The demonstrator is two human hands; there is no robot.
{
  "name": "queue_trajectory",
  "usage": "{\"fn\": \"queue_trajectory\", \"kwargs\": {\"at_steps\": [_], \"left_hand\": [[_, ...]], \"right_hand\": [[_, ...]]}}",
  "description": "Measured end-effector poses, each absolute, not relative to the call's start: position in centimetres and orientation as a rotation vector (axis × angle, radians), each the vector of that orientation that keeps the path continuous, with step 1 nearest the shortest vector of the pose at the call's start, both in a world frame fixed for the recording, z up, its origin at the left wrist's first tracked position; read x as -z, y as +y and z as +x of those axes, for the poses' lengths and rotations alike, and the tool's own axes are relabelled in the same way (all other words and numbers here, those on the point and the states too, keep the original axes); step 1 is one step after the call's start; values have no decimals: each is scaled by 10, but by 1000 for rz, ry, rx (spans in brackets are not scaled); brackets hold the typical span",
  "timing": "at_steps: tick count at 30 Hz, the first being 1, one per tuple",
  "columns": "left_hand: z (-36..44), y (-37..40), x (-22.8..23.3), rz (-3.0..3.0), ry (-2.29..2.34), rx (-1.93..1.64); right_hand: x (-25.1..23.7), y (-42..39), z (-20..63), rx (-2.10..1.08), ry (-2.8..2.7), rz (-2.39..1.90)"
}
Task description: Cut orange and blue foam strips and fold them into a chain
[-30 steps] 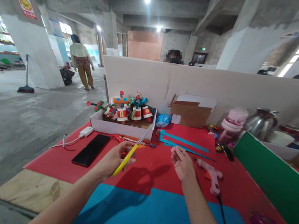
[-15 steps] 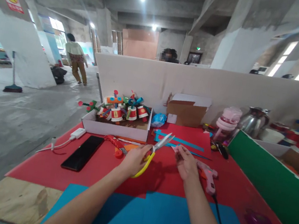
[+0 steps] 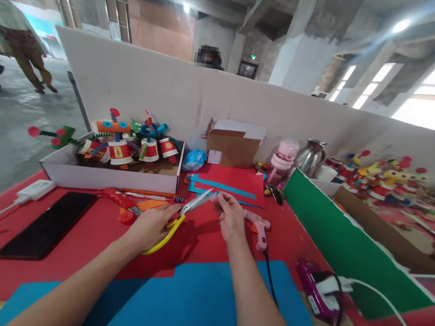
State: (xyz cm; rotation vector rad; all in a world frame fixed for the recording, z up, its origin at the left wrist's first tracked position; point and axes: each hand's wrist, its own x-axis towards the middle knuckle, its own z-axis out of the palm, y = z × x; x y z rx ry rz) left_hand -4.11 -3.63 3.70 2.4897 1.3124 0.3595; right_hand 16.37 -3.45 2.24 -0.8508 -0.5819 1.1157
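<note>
My left hand [image 3: 150, 226] is closed round the yellow handles of a pair of scissors [image 3: 182, 215], whose metal blades point up and to the right. Between thumb and fingertips, my right hand [image 3: 230, 218] pinches a small pink piece [image 3: 214, 197], perhaps paper. The blade tips are close to that piece; whether they touch it I cannot tell. Blue paper strips [image 3: 233, 191] lie just beyond both hands. Right of my right hand rests a pink glue gun [image 3: 260, 228] with a black cord.
On the left are a black phone [image 3: 47, 224], a white charger [image 3: 36, 190] and a white box [image 3: 116, 180] of paper-cup figures. A green-sided box [image 3: 348, 242], a purple power strip [image 3: 316, 292], a pink bottle [image 3: 283, 159] and a steel jug [image 3: 310, 156] stand right. A white partition [image 3: 151, 82] runs behind.
My view has turned right, showing more of the table there. The scissors and the pink piece have come closer together. A person at the left keeps walking.
</note>
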Motion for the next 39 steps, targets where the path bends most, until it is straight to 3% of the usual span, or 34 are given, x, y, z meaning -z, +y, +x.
{"fn": "queue_trajectory", "kwargs": {"at_steps": [10,39], "left_hand": [[-34,-41,-42,2560,1394,-199],[-33,-43,-41,2508,1342,-294]], "right_hand": [[-20,-35,157,-1141,-644,-849],[-24,-40,152,-1209,-698,-884]]}}
